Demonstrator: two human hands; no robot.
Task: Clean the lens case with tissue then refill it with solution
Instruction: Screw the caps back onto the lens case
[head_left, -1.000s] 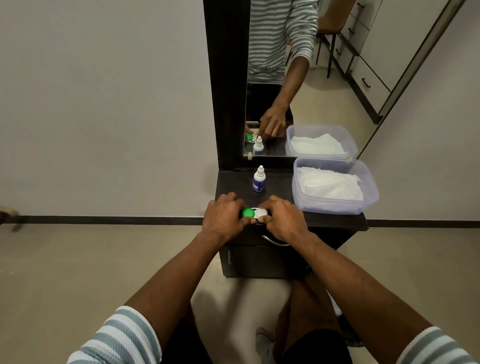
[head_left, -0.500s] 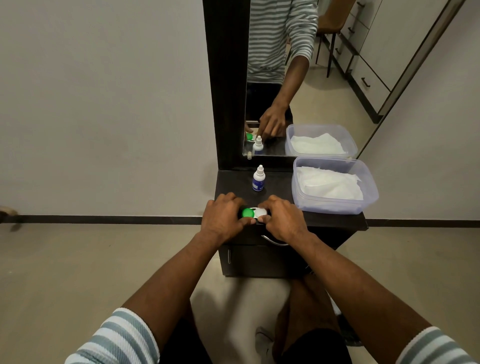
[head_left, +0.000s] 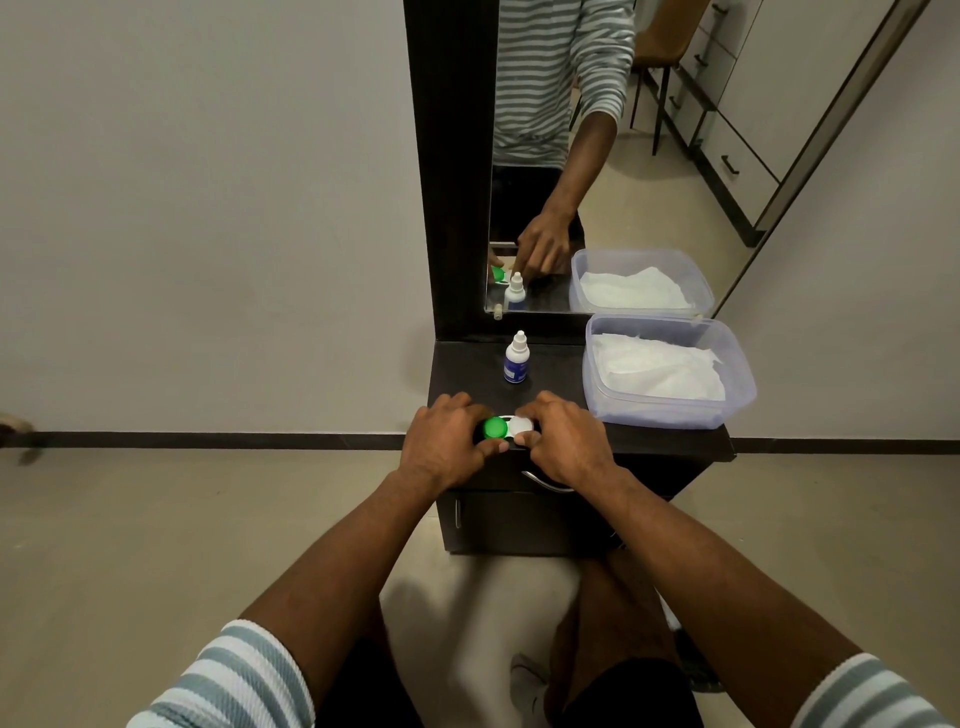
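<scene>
No change from 0.5 s ago: my left hand (head_left: 447, 441) and right hand (head_left: 563, 441) fingers still grip lens case (head_left: 508, 428); both caps still on.

Dim, even indoor light — soft shadows, wide-angle bending at edges, slight blur.

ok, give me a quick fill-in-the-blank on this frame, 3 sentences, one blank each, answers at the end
1. The lens case has one white cap and one ____ cap.
2. The solution bottle stands upright, its cap on, ____ the lens case as seen from the camera.
3. The tissue lies inside the clear plastic ____, at the right of the cabinet top.

Both the left hand and the right hand hold the case.

Missing words: green; behind; tub
</scene>
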